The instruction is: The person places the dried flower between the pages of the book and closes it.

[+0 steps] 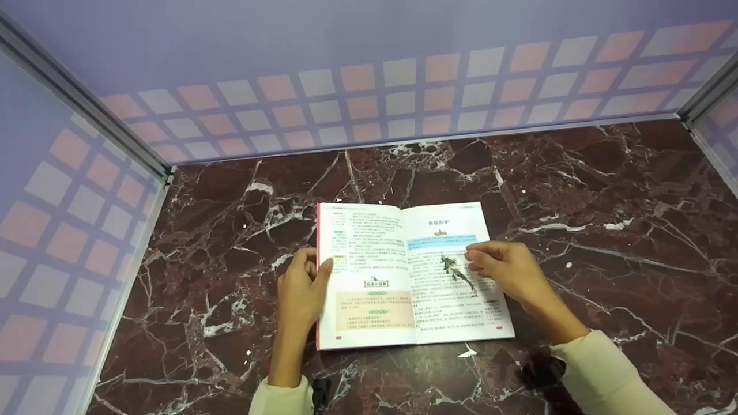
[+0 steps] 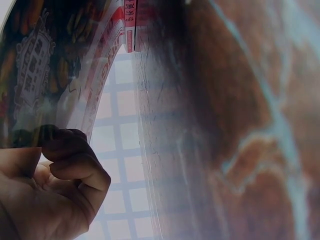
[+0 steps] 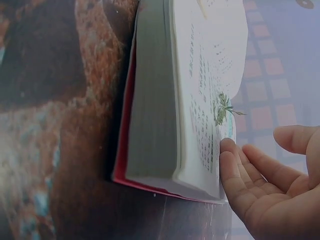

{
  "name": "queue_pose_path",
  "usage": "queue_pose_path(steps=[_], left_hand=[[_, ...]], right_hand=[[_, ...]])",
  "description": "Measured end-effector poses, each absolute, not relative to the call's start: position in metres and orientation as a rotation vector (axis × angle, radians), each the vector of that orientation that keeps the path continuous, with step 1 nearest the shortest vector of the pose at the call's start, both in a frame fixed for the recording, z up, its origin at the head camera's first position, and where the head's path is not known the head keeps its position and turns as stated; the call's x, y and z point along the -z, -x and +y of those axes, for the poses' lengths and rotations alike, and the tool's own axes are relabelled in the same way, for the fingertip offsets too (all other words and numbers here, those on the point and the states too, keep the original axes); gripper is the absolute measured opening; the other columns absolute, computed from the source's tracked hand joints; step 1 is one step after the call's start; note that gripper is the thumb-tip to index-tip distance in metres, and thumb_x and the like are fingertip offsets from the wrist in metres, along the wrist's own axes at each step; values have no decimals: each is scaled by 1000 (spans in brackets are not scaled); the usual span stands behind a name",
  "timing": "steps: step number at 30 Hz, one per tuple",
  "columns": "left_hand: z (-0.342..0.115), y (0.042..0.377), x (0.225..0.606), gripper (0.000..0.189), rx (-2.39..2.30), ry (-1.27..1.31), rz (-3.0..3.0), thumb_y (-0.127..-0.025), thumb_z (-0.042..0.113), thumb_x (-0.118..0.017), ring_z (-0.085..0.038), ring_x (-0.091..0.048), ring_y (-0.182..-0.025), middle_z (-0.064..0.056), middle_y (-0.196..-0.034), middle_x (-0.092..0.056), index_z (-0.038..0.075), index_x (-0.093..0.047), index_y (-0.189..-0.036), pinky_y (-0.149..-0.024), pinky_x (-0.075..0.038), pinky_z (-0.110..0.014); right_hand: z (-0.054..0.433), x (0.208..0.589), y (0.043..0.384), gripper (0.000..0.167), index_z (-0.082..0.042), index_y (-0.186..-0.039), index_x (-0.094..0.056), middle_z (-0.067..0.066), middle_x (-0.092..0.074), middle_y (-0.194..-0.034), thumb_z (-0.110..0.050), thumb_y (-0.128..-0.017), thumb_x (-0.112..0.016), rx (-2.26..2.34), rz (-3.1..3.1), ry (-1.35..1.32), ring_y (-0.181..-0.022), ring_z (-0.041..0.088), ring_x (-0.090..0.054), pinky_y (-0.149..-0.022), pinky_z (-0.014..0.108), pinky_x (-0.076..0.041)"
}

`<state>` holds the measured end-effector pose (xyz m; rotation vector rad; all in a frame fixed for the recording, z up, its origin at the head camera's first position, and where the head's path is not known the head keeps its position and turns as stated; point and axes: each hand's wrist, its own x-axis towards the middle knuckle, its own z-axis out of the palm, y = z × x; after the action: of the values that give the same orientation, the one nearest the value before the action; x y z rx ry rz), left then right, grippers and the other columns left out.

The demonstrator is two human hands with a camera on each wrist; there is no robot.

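An open book [image 1: 369, 225] with printed pages lies on the marble-patterned table. My left hand [image 1: 301, 291] grips its left edge, the thumb on top of the page. From the left wrist view, the fingers [image 2: 75, 167] curl at the underside of the dark, pictured cover [image 2: 55, 75]. A small green sprig [image 1: 458, 275] lies slantwise on the right-hand page. Beside that page's outer edge is my right hand [image 1: 507, 268]. In the right wrist view its fingertips [image 3: 229, 157] touch the page near the edge, with the thumb apart and the sprig [image 3: 221, 110] just beyond.
The dark red table [image 1: 219, 248] has white veining and a few small pale scraps [image 1: 468, 350] near the book's lower edge. Purple panels with pink and white squares [image 1: 357, 75] wall off the back and sides.
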<state>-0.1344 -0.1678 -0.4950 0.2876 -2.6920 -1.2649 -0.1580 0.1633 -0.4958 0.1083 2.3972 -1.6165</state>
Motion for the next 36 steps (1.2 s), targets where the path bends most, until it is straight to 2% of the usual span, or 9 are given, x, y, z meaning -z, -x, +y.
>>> queue_pose_path(steps=[17, 19, 26, 29, 32, 36], left_hand=[[-167, 135, 495, 24, 1249, -293, -2695, -97, 18, -67, -14, -43, -54, 3, -65, -46, 5, -64, -117, -57, -37, -28], [-167, 135, 495, 24, 1247, -293, -2695, -97, 18, -67, -14, -43, -54, 3, -64, -46, 5, -64, -117, -57, -37, -28], [-168, 135, 495, 25, 1258, -281, -2699, -97, 19, -67, -14, -41, -54, 3, -64, -44, 4, -64, -117, -57, -37, -28], [-169, 134, 495, 26, 1272, -274, -2707, -98, 19, -66, -14, -40, -54, 3, -64, -42, 4, -63, -118, -56, -37, -28], [-169, 134, 495, 26, 1272, -278, -2710, -98, 19, -66, -14, -40, -54, 3, -64, -42, 3, -63, -118, -56, -36, -28], [-168, 134, 494, 26, 1260, -288, -2715, -98, 19, -66, -13, -40, -53, 3, -63, -42, 3, -63, -118, -55, -35, -27]], right_hand=[[193, 494, 162, 34, 3, -125, -66, 22, -69, -119, -19, -100, -63, 1487, 2546, -90, -95, 25, -71, -77, 24, -57], [200, 493, 162, 33, 1, -124, -68, 23, -69, -119, -20, -100, -63, 1426, 2616, -77, -92, 27, -71, -75, 27, -57], [227, 496, 162, 35, -9, -125, -70, 22, -70, -119, -25, -94, -70, 1098, 2876, -16, -106, 40, -66, -90, 56, -47], [235, 499, 162, 41, -8, -126, -68, 24, -67, -121, -19, -87, -77, 992, 2933, 32, -108, 45, -63, -92, 60, -45], [239, 504, 162, 48, -6, -127, -67, 28, -60, -131, -13, -81, -81, 912, 2977, 109, -119, 51, -55, -98, 64, -41], [241, 509, 161, 57, -4, -132, -63, 34, -47, -142, -12, -78, -83, 851, 2978, 147, -126, 59, -44, -104, 68, -34]])
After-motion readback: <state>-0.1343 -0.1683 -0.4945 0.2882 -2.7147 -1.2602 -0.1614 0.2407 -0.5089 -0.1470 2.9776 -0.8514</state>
